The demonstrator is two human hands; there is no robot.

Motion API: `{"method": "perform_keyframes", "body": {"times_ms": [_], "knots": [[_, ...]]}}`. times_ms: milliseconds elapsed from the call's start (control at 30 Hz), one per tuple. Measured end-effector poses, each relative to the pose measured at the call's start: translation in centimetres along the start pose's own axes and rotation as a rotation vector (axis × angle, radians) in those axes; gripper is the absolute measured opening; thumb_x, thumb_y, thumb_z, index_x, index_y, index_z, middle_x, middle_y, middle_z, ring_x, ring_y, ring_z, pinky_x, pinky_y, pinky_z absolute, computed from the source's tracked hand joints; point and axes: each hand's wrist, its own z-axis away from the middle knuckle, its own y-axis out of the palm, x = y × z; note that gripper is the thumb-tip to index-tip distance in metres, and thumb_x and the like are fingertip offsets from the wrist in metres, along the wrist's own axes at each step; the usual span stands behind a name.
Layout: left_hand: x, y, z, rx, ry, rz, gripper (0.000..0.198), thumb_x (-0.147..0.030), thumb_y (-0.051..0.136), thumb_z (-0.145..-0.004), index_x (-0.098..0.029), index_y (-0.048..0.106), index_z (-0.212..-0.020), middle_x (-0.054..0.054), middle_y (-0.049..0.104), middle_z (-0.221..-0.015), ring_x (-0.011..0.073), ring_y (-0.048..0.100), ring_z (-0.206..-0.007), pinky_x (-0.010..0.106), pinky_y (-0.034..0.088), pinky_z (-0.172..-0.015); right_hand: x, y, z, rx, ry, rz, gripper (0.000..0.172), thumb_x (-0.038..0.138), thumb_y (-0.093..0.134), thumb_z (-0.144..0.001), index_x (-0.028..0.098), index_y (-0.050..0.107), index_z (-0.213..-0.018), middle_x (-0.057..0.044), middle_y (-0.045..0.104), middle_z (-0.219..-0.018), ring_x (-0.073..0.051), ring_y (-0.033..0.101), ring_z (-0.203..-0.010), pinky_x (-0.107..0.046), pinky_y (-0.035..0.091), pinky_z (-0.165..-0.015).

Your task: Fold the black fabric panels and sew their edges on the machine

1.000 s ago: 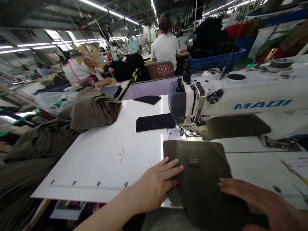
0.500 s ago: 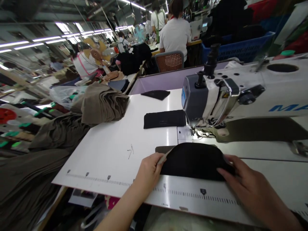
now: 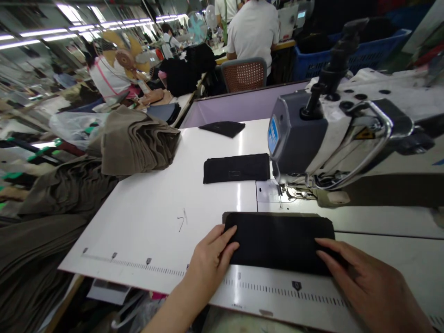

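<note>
Head view: left hand (image 3: 213,261) and right hand (image 3: 367,282) lie open and flat on a black fabric panel (image 3: 279,243), no pinch. Panel judged soft, light, limp; best taken at both short ends. It lies on the white sewing table (image 3: 156,222), sewing machine head (image 3: 305,138) at one o'clock, folded black piece (image 3: 236,168) at twelve, taupe fabric stack (image 3: 135,143) at ten
</note>
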Motion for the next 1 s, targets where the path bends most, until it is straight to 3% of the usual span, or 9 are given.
{"method": "perform_keyframes", "body": {"times_ms": [433,700,1000], "knots": [[0.0,0.3,-0.5,-0.079,0.04,-0.173,0.03,-0.027,0.043,-0.094,-0.009,0.066,-0.1,0.01,0.066,-0.091,0.0154,0.067,-0.081,0.022,0.057,-0.076,0.7,-0.1,-1.4,-0.005,-0.019,0.046,0.035,0.044,0.042,-0.086,0.024,0.068,-0.095,-0.003,0.07,-0.088,-0.019,0.067,-0.076,-0.028,0.055,-0.065],[0.0,0.3,-0.5,-0.073,0.0,-0.13,0.024,-0.024,0.045,-0.092,-0.016,0.064,-0.104,0.008,0.065,-0.095,0.0159,0.067,-0.082,0.024,0.058,-0.074,1.0,-0.2,-1.4,0.015,0.022,0.044,0.034,0.043,0.041,-0.086,0.025,0.068,-0.096,-0.003,0.07,-0.089,-0.019,0.067,-0.077,-0.029,0.055,-0.067],[-0.2,0.3,-0.6,-0.002,-0.1,-0.024,0.024,-0.018,0.047,-0.089,-0.01,0.065,-0.104,0.01,0.062,-0.093,0.0153,0.065,-0.081,0.022,0.057,-0.073,0.1,0.0,-1.3,0.023,0.006,0.075,0.042,0.054,0.04,-0.085,0.025,0.068,-0.096,-0.004,0.07,-0.088,-0.02,0.067,-0.073,-0.029,0.055,-0.062]]}}
